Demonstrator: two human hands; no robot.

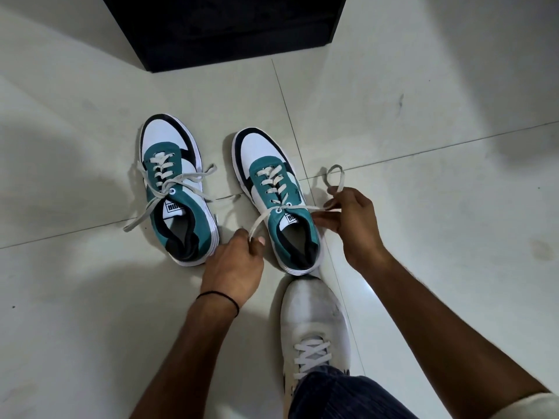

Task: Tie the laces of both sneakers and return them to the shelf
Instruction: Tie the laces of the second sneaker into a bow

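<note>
**Right sneaker: both lace ends in hand, no knot yet**

Left hand (233, 267) pinches one lace end (257, 228). Right hand (351, 225) pinches the other end, folded into a loop (334, 176). Right sneaker (272, 195) on floor (90, 297); left sneaker (175, 189) just beside it, laces loose. Shelf (227, 31) beyond.

Risk: loop slips out if pinch loosens; uneven pull could drag the unweighted sneaker sideways.

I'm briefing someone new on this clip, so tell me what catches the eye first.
Two teal, white and black sneakers sit side by side on the pale tiled floor, the left sneaker with laces lying loose. Both hands work the right sneaker: the left hand pinches one lace end, the right hand the other. A dark shelf stands beyond.
</note>
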